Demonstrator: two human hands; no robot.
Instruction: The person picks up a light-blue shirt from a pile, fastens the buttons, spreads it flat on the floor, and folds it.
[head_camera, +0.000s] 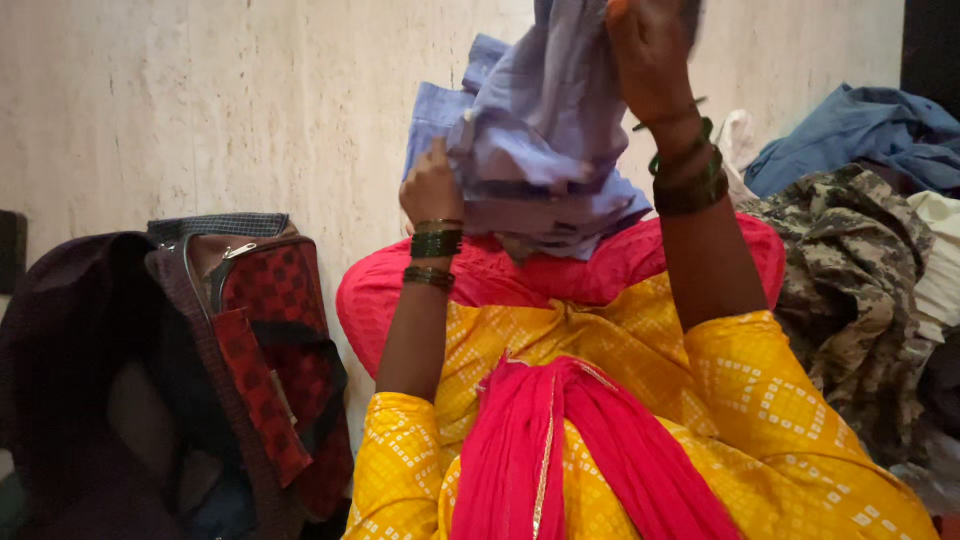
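I hold a lavender-blue shirt up in front of me with both hands. My left hand grips its lower bunched edge, with green bangles on the wrist. My right hand is raised higher and holds the upper part of the cloth, bangles on that wrist too. The shirt hangs crumpled above my lap, which is covered by yellow patterned cloth and a pink scarf.
An open dark bag with a red checked lining stands at the left on the pale floor. At the right lies a pile of clothes: a camouflage garment, a blue cloth and white cloth.
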